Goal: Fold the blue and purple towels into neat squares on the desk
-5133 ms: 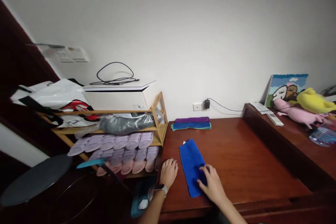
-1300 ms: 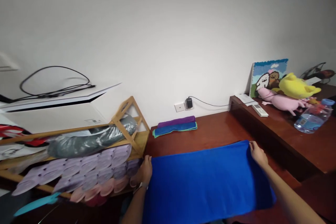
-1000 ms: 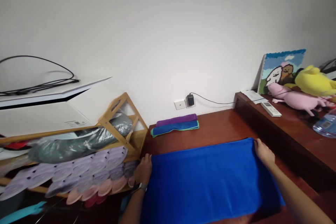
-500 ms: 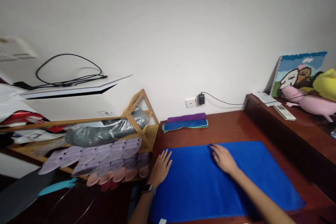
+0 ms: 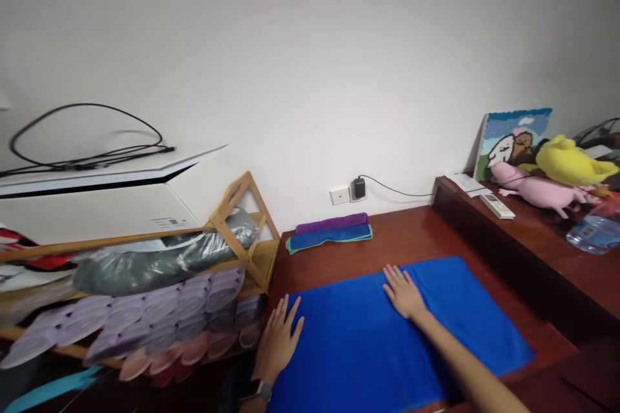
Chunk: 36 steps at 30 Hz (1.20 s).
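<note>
A bright blue cloth (image 5: pixel 349 335) lies spread over the reddish-brown wooden desktop (image 5: pixel 407 239), with light creases on its right half. My left hand (image 5: pixel 279 335) rests at the cloth's left edge, fingers stretched out, a watch (image 5: pixel 256 390) on its wrist. Near the middle of the far edge, my right hand (image 5: pixel 403 292) lies flat on the cloth with its fingers spread. Neither hand grips anything. Beyond the cloth, close to the wall, a folded purple cloth (image 5: pixel 332 222) lies behind a folded blue cloth with green edging (image 5: pixel 329 237).
On the left stands a wooden rack (image 5: pixel 242 232) with lilac and pink slippers (image 5: pixel 159 303) and a white box (image 5: pixel 97 206). A raised ledge on the right bears a remote (image 5: pixel 498 206), plush toys (image 5: pixel 537 190) and a plastic bottle (image 5: pixel 593 232). A black plug (image 5: pixel 359 187) sits in the wall socket.
The view has turned a little to the right, bringing the bottle into sight. My right hand has flattened and spread its fingers on the cloth. My left hand stays at the left edge.
</note>
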Tool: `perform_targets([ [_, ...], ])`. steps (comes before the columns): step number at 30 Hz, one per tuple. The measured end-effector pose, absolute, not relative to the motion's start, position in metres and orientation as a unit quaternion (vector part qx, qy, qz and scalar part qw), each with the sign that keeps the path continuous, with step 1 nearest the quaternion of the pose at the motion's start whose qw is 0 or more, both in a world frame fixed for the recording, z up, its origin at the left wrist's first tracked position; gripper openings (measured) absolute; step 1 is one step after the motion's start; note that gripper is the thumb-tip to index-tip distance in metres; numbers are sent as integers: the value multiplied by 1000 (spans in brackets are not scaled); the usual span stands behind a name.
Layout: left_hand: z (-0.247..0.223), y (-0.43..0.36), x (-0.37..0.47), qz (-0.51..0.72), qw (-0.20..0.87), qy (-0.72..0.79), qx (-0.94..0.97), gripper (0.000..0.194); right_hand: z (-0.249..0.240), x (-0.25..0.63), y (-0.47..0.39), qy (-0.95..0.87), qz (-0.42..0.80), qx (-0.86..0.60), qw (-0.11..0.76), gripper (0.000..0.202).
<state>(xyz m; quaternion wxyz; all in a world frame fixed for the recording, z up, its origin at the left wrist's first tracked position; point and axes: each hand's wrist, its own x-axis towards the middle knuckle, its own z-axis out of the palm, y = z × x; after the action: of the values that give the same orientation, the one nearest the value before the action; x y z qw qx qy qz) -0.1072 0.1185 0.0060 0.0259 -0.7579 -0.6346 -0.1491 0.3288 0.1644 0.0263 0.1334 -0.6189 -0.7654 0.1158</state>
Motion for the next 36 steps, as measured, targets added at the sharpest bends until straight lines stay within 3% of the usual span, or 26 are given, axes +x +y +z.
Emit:
perform_targets([
  [5,10,119,-105,-149,20,-640,-754,57,9,494,171,-661,59,-743,85,65],
  [8,11,120,-106,-149,16,-641,-753,57,-1,550,172,-622,59,-779,54,71],
  [14,16,124,-108,-130,-14,-666,-735,68,-9,561,169,-619,61,-781,56,74],
  [20,29,124,-108,-123,-24,-654,-746,56,-18,566,166,-609,74,-786,69,80],
  [24,23,121,-106,-127,-1,-650,-749,61,-17,573,171,-600,87,-793,57,78],
  [27,16,120,-104,-126,0,-650,-749,64,0,539,174,-603,55,-795,36,74],
  [30,13,119,-104,-129,-4,-654,-745,68,28,443,168,-672,-11,-737,75,72],
  [36,8,119,-105,-127,-11,-654,-746,71,57,183,133,-834,102,-521,148,65],
])
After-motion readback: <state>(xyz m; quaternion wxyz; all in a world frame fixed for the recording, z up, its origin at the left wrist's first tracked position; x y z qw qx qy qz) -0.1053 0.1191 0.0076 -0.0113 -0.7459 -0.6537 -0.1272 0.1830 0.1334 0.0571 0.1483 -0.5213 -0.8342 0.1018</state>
